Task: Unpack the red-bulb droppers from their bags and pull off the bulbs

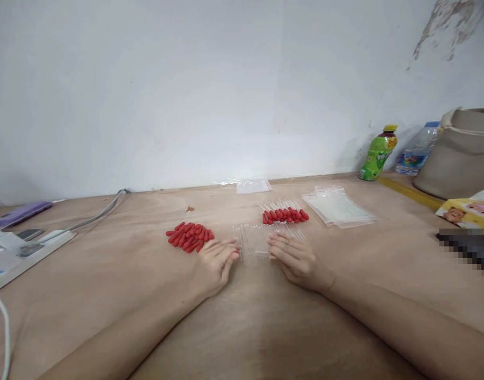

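Observation:
My left hand (217, 262) is closed, and a bit of a red rubber bulb (236, 255) shows at its fingertips. Just beyond it lies a pile of red rubber bulbs (189, 236). Thin clear glass tubes (245, 240) lie side by side in a row between my hands. My right hand (295, 258) is over the right end of that row, fingers bent together; what they pinch, if anything, is hidden. Behind the row, several thin tubes fitted with red bulbs (285, 215) lie together, bulbs toward me.
Clear plastic bags (339, 207) lie to the right, and another bag (253, 186) by the wall. A green bottle (378, 154), a water bottle (418, 150), a beige bucket (459, 158) and a yellow pack (467, 214) stand right. A power strip (47, 248) with cables lies left.

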The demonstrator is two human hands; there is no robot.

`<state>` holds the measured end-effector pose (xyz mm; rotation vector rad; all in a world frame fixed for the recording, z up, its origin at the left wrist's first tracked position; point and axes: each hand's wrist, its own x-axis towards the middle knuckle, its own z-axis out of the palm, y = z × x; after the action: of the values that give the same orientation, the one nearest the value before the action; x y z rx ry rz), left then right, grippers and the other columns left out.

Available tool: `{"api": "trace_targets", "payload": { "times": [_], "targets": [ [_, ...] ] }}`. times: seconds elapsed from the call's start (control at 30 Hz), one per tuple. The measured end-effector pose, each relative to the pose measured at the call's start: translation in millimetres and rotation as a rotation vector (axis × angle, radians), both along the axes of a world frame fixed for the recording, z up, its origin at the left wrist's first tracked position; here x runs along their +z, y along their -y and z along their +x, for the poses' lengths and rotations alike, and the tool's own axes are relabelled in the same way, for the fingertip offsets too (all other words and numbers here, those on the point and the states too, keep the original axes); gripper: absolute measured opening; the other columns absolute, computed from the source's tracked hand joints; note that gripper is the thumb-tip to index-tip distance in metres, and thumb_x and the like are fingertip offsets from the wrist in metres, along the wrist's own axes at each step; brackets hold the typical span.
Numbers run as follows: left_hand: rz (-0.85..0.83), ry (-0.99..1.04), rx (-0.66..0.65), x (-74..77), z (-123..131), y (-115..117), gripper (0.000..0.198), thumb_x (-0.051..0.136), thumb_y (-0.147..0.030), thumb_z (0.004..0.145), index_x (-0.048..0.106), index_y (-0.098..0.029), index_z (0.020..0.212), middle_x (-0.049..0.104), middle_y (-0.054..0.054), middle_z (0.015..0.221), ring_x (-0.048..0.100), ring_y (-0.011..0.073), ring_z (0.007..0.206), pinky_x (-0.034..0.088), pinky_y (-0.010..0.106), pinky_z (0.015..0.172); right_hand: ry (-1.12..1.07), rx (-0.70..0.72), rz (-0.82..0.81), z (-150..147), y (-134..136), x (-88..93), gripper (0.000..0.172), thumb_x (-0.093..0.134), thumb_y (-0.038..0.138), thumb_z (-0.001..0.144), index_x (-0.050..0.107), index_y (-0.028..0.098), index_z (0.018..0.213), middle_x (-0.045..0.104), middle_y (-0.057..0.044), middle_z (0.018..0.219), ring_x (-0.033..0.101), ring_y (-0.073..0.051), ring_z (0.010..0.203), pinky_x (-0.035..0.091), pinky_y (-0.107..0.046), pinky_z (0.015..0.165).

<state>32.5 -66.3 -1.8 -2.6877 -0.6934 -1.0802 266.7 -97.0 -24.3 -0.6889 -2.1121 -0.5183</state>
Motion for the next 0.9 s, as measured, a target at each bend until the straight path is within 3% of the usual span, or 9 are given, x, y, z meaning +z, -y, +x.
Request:
{"api": "trace_targets", "payload": {
  "times": [0.1,0.2,0.33,0.47,0.67,0.9],
  "targets": [
    [0.023,0.109,0.192,17.1,-14,-9,0.017,0.043,-0.020,0.085,0.060,-0.017,0.082,0.062,0.005,0.083,0.058,0.0169,0.080,0.045,0.030,0.072,-0.156,-0.126,-0.073,6,-6,1.8,0.016,0.046,0.015,0.084,0.062,0.017,0.087,0.067,-0.005,0.084,0.061,-0.015,0.082,0.046,-0.034,0.085],
    [-0.040,0.150,0.424,39.8,-31,-28,0.022,0.041,-0.025,0.085,0.062,-0.017,0.088,0.052,0.005,0.081,0.053,0.0161,0.073,0.046,0.029,0.064,-0.216,-0.315,-0.116,6,-11,3.6,0.017,0.048,0.022,0.084,0.064,0.018,0.081,0.061,-0.001,0.062,0.054,-0.013,0.062,0.041,-0.029,0.069],
    [-0.165,0.094,0.621,56.4,-55,-56,0.029,0.037,-0.022,0.083,0.061,-0.014,0.099,0.048,0.007,0.081,0.053,0.0188,0.078,0.047,0.029,0.064,-0.184,-0.463,-0.141,1,-13,5.4,0.022,0.045,0.022,0.084,0.064,0.017,0.091,0.058,-0.003,0.065,0.050,-0.015,0.066,0.033,-0.029,0.068],
    [-0.349,-0.015,0.777,52.7,-69,-70,0.030,0.042,-0.024,0.078,0.058,-0.016,0.102,0.055,0.007,0.087,0.057,0.0187,0.075,0.045,0.029,0.064,-0.181,-0.503,-0.204,-5,-13,9.5,0.022,0.043,0.015,0.080,0.061,0.015,0.092,0.061,-0.005,0.076,0.051,-0.017,0.075,0.031,-0.031,0.075],
    [-0.365,-0.064,0.816,42.0,-75,-77,0.026,0.046,-0.038,0.077,0.058,-0.018,0.089,0.064,0.005,0.084,0.059,0.0197,0.076,0.043,0.028,0.063,-0.191,-0.524,-0.242,-9,-18,10.3,0.012,0.045,0.013,0.075,0.056,0.017,0.073,0.060,-0.003,0.070,0.050,-0.016,0.070,0.027,-0.030,0.071],
    [-0.383,-0.156,0.813,46.4,-73,-74,0.029,0.043,-0.042,0.078,0.061,-0.020,0.084,0.066,0.004,0.082,0.060,0.0201,0.075,0.040,0.026,0.059,-0.164,-0.538,-0.225,-9,-25,2.5,0.013,0.048,0.015,0.074,0.060,0.018,0.078,0.064,-0.002,0.072,0.051,-0.017,0.072,0.024,-0.033,0.072]
  ]
}}
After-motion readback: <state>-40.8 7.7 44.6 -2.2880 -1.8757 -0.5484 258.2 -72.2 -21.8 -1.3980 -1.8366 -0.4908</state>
